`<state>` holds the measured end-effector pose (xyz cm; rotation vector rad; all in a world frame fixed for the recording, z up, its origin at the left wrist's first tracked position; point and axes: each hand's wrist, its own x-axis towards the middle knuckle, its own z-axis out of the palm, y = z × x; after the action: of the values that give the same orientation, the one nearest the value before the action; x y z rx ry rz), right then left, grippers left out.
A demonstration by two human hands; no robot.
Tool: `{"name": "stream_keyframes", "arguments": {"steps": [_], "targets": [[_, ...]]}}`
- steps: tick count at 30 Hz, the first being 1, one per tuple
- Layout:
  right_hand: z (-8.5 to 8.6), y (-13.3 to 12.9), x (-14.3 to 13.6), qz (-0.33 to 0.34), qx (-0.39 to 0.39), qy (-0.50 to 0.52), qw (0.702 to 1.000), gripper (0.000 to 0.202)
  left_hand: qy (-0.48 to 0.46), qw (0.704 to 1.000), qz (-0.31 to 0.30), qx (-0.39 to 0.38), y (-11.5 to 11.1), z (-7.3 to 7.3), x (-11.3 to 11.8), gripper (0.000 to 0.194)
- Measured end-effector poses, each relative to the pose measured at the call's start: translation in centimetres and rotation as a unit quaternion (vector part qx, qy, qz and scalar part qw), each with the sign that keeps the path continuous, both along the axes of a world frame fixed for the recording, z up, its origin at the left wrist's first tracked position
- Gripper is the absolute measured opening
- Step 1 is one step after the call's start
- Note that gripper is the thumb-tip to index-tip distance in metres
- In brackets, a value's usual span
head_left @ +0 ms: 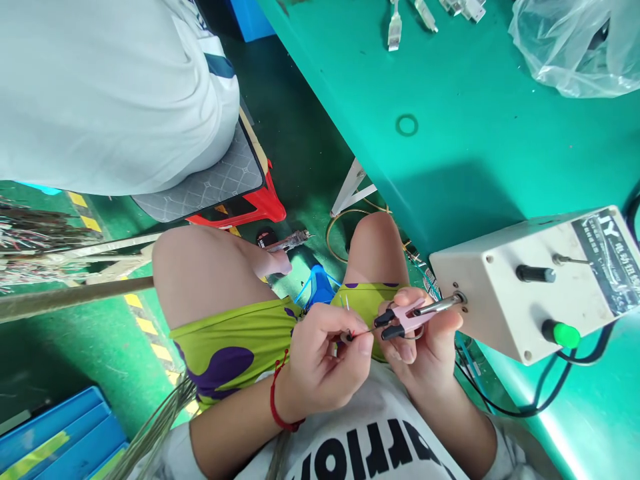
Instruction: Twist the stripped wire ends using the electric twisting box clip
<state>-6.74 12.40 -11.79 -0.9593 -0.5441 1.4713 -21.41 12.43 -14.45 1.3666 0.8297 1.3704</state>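
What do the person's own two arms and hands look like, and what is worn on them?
Both forearms are bare, with no gloves on the hands. The left hand has a thin red string bracelet around the wrist. The right hand shows no bracelet, watch or ring. Near the bottom edge, the short sleeves of a white T-shirt with black letters begin.

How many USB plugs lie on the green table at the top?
4 that I can see: one plug at left, one beside it, and two cut by the top edge. More may be hidden outside the frame or under the plastic bag.
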Motion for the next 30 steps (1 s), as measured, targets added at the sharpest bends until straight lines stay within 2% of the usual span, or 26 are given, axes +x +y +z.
{"name": "stream_keyframes", "arguments": {"steps": [6, 21, 24, 27, 30], "targets": [[0.2, 0.0, 0.0, 0.008, 0.014, 0.036, 0.999, 0.042, 0.008, 1.0, 0.003, 0.0, 0.2, 0.2, -0.1, 0.014], [0.4, -0.1, 0.1, -0.003, -0.031, -0.026, 0.999, 0.053, 0.013, 1.0, -0.007, -0.006, 0.0, 0.2, -0.2, 0.013], [0.4, -0.1, 0.2, 0.0, -0.021, -0.02, 1.0, 0.053, 0.009, 1.0, -0.01, -0.005, -0.1, 0.1, -0.2, 0.016], [0.1, -0.5, 0.5, 0.004, -0.016, -0.017, 1.0, 0.056, 0.012, 1.0, -0.008, -0.007, -0.2, -0.1, -0.3, 0.016], [-1.0, -1.8, 0.9, -0.02, 0.02, -0.048, 0.998, 0.062, 0.019, 1.0, -0.002, 0.005, -0.3, -0.3, -0.4, 0.016]]}}
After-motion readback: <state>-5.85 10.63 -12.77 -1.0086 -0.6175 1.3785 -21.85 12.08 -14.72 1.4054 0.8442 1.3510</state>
